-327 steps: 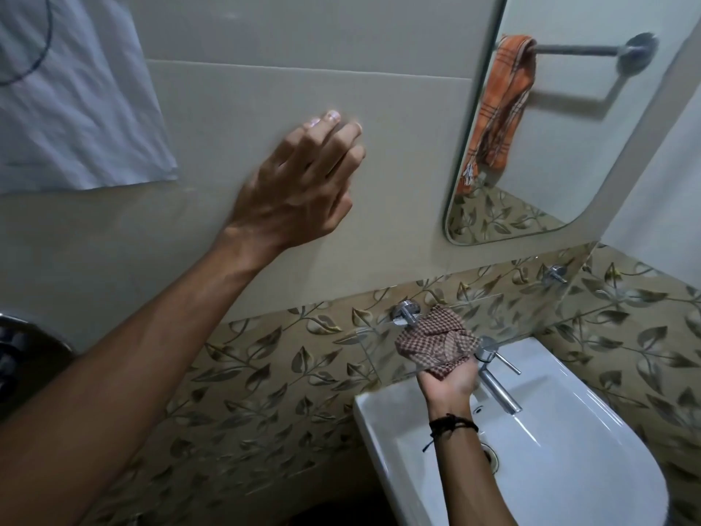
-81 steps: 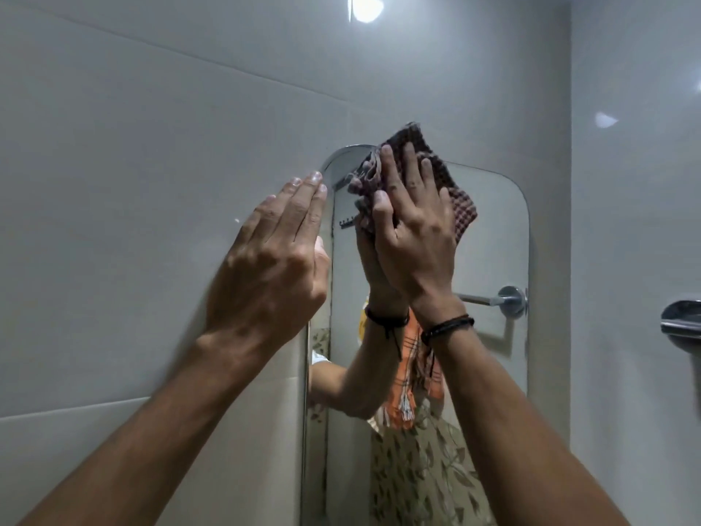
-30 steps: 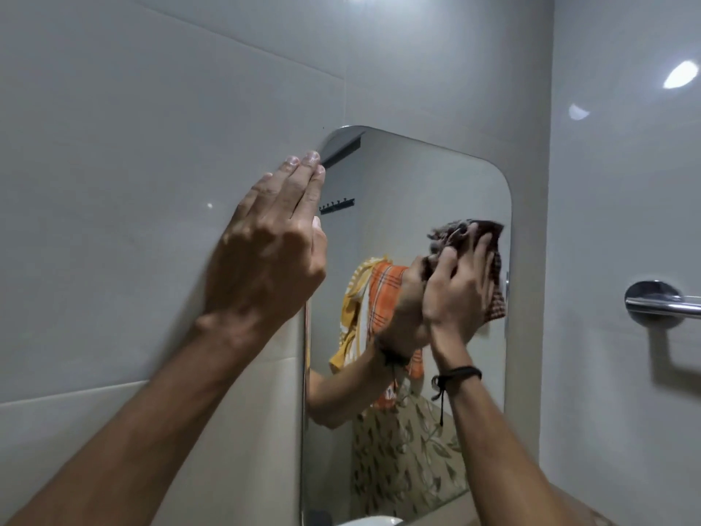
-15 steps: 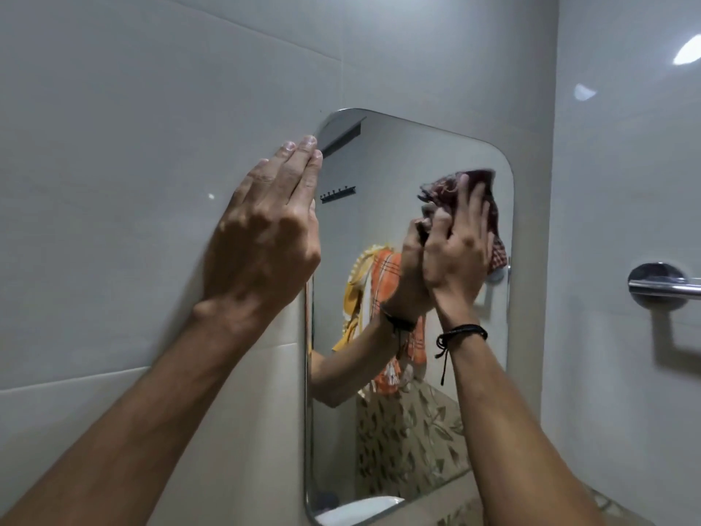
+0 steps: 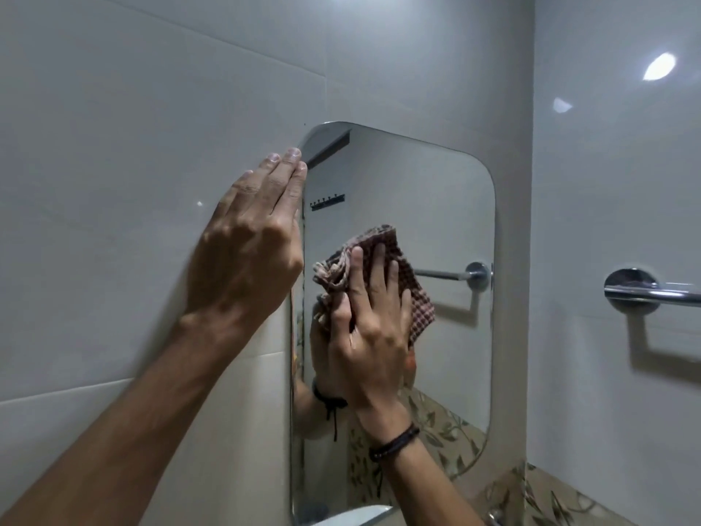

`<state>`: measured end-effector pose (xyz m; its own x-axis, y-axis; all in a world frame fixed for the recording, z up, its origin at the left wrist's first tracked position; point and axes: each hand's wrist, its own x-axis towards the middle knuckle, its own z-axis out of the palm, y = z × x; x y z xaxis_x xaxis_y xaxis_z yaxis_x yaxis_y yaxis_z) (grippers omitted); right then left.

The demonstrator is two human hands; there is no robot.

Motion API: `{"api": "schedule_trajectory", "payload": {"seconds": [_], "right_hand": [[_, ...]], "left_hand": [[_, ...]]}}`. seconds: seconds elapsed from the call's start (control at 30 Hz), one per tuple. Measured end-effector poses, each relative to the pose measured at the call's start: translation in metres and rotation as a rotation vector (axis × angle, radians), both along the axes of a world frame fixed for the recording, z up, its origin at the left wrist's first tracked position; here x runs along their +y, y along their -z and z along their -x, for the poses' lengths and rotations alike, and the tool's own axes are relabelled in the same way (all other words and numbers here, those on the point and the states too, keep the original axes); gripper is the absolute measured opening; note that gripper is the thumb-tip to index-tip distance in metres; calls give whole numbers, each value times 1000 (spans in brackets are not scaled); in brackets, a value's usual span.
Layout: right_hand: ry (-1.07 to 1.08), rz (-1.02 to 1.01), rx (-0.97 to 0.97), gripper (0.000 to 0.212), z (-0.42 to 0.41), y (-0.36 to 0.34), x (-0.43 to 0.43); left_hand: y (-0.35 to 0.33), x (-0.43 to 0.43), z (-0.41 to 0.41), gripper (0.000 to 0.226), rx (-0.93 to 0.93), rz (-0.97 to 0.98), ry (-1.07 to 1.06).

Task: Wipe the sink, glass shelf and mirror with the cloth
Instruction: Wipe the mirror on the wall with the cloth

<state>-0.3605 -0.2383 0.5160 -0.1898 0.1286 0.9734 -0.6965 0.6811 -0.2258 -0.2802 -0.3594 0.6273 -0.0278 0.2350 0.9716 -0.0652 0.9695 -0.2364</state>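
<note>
A rounded mirror (image 5: 436, 206) hangs on the pale tiled wall. My right hand (image 5: 370, 336) presses a brown checked cloth (image 5: 383, 244) flat against the mirror's left-middle part, fingers spread over it. My left hand (image 5: 250, 244) lies flat on the wall tile beside the mirror's left edge, fingers together, holding nothing. A sliver of the white sink (image 5: 356, 516) shows as a reflection at the mirror's bottom edge. The glass shelf is out of view.
A chrome towel bar (image 5: 645, 292) sticks out of the side wall at the right. A leaf-patterned tile band (image 5: 550, 499) runs below the mirror. The mirror reflects another towel bar and my forearm.
My right hand has slid the cloth from the mirror's upper right toward its left-middle part. My left hand stays flat on the wall by the mirror's edge.
</note>
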Motion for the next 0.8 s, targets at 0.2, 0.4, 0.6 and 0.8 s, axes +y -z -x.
{"api": "schedule_trajectory", "payload": {"seconds": [0.2, 0.4, 0.6, 0.8], "right_hand": [[-14, -28, 46, 56, 16, -69, 21], [-39, -8, -10, 57, 3, -51, 8], [30, -135, 101, 56, -1, -25, 4], [-37, -149, 109, 57, 10, -136, 21]], "left_hand": [[0, -1, 0, 60, -3, -12, 15], [0, -1, 0, 63, -5, -17, 18], [0, 0, -2, 65, -17, -16, 14], [2, 1, -3, 62, -31, -42, 20]]}}
